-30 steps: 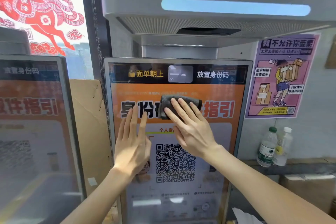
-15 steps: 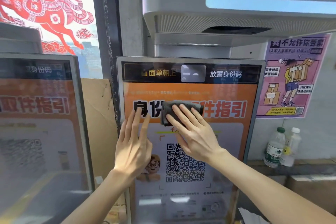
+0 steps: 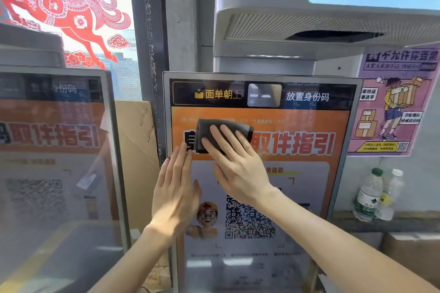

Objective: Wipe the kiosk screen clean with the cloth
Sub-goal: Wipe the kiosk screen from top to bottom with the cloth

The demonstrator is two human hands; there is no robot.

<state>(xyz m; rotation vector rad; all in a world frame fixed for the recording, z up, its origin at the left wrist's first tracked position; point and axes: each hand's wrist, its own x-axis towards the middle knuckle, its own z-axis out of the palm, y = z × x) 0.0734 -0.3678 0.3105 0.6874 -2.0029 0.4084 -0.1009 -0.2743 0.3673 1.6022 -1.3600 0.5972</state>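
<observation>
The kiosk screen (image 3: 309,173) stands upright in front of me, with an orange banner, large characters and a QR code. A folded dark grey cloth (image 3: 207,133) lies flat against the banner's left part. My right hand (image 3: 235,162) presses the cloth to the glass with straight fingers. My left hand (image 3: 175,188) lies flat on the screen's left edge, fingers straight and together, its fingertips just below the cloth's lower left corner.
A second kiosk screen (image 3: 54,173) stands at the left, with a cardboard sheet (image 3: 137,150) between the two. The kiosk's grey scanner hood (image 3: 309,31) overhangs the screen. Two plastic bottles (image 3: 376,195) stand on a ledge at the right under a purple poster (image 3: 392,107).
My right hand has slid the cloth leftward along the banner, uncovering characters to its right. My left hand stays flat near the screen's left edge. The camera has turned left.
</observation>
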